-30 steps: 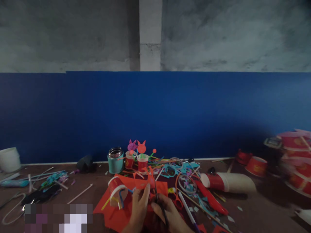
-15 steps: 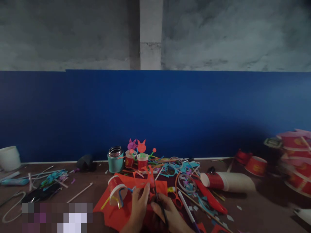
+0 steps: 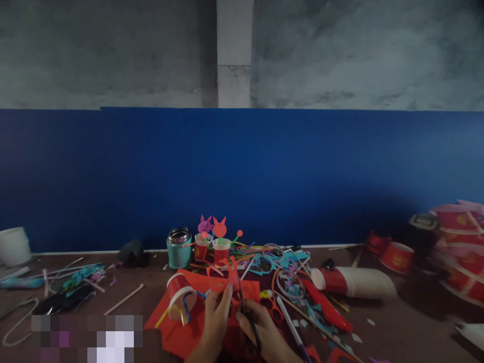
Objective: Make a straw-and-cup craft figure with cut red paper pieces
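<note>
A piece of red paper (image 3: 226, 276) is pinched between the thumb and fingers of my left hand (image 3: 216, 315). My right hand (image 3: 259, 325) grips dark-handled scissors (image 3: 246, 310), their blades pointing up beside the paper's right edge. Beneath both hands lies a larger red sheet (image 3: 170, 335). On that sheet, left of my left hand, a red and white paper cup (image 3: 178, 290) lies tipped, with blue and yellow straws at its mouth. Beyond my hands stands a red cup (image 3: 221, 253) topped by a red eared paper head, and a purple eared figure (image 3: 205, 226) rises from a cup behind it.
A teal metal jar (image 3: 179, 249) stands behind the tipped cup. To the right lie orange-handled scissors (image 3: 277, 313), a white marker (image 3: 289, 320), a red tube (image 3: 328, 310), paper scraps and a long stack of cups (image 3: 357, 281). Straws and teal scraps (image 3: 81, 280) litter the left side.
The view has shifted very slightly. Both hands keep nearly the same place, with the paper and scissors still held.
</note>
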Demonstrator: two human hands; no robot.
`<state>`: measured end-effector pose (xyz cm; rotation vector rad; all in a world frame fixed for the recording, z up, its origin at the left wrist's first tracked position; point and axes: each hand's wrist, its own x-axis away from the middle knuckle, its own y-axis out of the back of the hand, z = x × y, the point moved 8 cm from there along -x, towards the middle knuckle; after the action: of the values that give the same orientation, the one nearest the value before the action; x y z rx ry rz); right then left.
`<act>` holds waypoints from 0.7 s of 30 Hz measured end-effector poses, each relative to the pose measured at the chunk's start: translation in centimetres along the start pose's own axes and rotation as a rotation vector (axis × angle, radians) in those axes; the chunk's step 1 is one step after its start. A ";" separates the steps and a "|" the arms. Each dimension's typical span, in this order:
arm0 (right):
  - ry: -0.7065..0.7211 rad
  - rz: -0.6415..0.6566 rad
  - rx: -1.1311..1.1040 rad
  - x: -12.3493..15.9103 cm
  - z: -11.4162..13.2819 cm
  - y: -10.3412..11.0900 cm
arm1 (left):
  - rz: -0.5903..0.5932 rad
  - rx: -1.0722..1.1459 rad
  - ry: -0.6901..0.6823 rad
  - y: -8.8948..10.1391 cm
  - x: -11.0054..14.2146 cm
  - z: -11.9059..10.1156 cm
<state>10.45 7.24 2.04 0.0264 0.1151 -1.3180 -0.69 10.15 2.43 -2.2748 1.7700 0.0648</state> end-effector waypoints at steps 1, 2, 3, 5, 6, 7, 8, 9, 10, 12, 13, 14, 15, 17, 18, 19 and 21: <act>0.004 -0.007 -0.001 0.0 0.0 0.0 | 0.015 -0.001 0.003 -0.1 0.0 -0.1; 0.003 -0.012 -0.002 0.0 0.0 0.1 | 0.029 -0.003 0.008 -0.2 0.0 -0.1; 0.003 -0.022 -0.002 0.0 0.0 0.1 | 0.039 -0.006 0.012 -0.3 0.0 -0.1; 0.012 -0.043 0.003 0.1 0.3 0.2 | 0.046 -0.008 0.016 -0.4 0.0 -0.1; 0.013 -0.048 0.005 0.1 0.5 0.1 | 0.047 -0.008 0.014 -0.4 0.0 -0.2; 0.011 -0.052 0.002 0.1 0.5 0.2 | 0.052 -0.008 0.010 -0.4 -0.1 -0.2; 0.007 -0.052 -0.006 0.1 0.5 0.2 | 0.061 -0.008 0.005 -0.5 -0.1 -0.2; 0.004 -0.050 -0.016 0.1 0.5 0.2 | 0.074 -0.006 -0.002 -0.6 -0.1 -0.2; 0.006 -0.048 -0.026 0.1 0.4 0.2 | 0.089 -0.003 -0.009 -0.7 -0.1 -0.2; 0.023 -0.043 -0.033 0.1 0.2 0.3 | 0.115 0.004 -0.022 -0.9 -0.1 -0.2; 0.037 -0.042 -0.027 0.0 0.2 0.3 | 0.121 0.007 -0.024 -0.9 -0.1 -0.1; 0.049 -0.043 -0.017 0.0 0.1 0.4 | 0.122 0.009 -0.022 -0.9 -0.1 0.0; 0.059 -0.048 -0.007 0.0 0.1 0.5 | 0.120 0.012 -0.017 -0.9 -0.1 0.1; 0.071 -0.050 0.003 0.0 0.1 0.5 | 0.119 0.023 -0.001 -0.9 -0.2 0.4; 0.072 -0.054 -0.001 0.0 0.1 0.5 | 0.123 0.032 0.004 -1.0 -0.2 0.5; 0.066 -0.059 -0.012 0.0 -0.1 0.5 | 0.129 0.041 0.007 -1.0 -0.2 0.7; 0.046 -0.081 -0.043 -0.1 -0.5 0.6 | 0.138 0.045 0.014 -1.1 -0.2 0.9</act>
<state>11.02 7.53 1.57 0.0158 0.1855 -1.3959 0.43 10.80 1.84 -2.1252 1.9133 0.0341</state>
